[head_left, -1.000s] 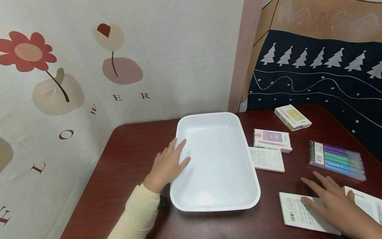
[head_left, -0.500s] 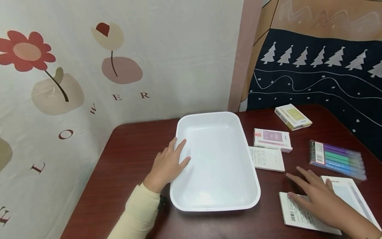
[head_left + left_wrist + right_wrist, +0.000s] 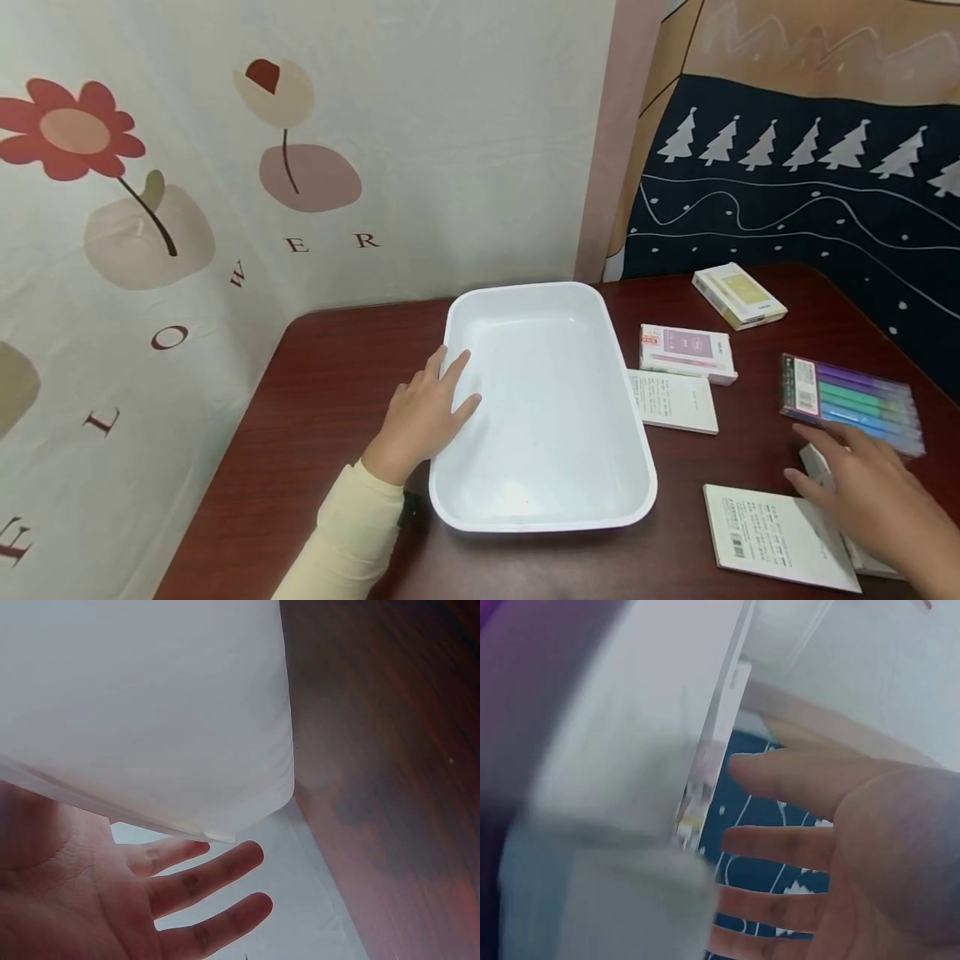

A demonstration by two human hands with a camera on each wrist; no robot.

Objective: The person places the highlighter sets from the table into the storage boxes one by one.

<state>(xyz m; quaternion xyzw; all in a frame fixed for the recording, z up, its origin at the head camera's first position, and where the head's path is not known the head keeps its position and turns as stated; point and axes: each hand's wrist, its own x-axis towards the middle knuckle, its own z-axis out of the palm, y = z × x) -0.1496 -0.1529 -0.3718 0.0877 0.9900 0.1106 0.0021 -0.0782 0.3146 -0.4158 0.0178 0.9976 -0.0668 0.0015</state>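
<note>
My left hand (image 3: 420,414) rests on the left rim of a white tray (image 3: 651,492), fingers spread. In the left wrist view, the straight fingers of the left hand (image 3: 202,889) reach past the tray's rim (image 3: 97,810). My right hand (image 3: 862,483) is over a white box (image 3: 816,467), most of it hidden beneath the hand. In the right wrist view, the thumb and fingers of the right hand (image 3: 780,847) are extended, with fingertips right at the edge of the blurred white box (image 3: 630,900). A flat white packet (image 3: 780,533) printed with text lies to its left.
A clear pack of coloured pens (image 3: 855,400) lies just beyond the right hand. Right of the tray are a purple-and-white box (image 3: 687,352), another white packet (image 3: 673,402) and a yellow-and-white box (image 3: 738,294). A printed cloth (image 3: 450,150) hangs behind the table (image 3: 330,383).
My right hand first moves left over the flat packet, then back right. The white box is shifted left and turned, now largely under that hand. The left hand and tray stay put.
</note>
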